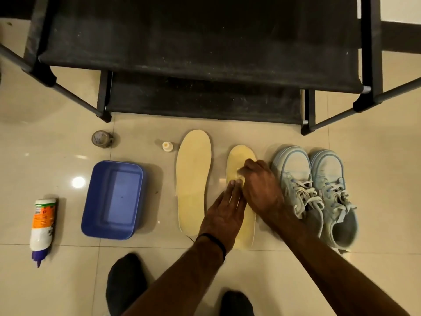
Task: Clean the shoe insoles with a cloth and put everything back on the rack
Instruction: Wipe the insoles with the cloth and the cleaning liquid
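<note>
While hands press: two insoles, two shoes.

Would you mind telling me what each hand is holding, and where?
The right hand grips a small pale cloth, mostly hidden. The left hand lies flat on the yellow foam insole, holding nothing.

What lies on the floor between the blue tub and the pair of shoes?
In the head view, two yellow insoles lie between the blue tub and the shoes: the left insole lies free, and both hands work on the right insole.
</note>
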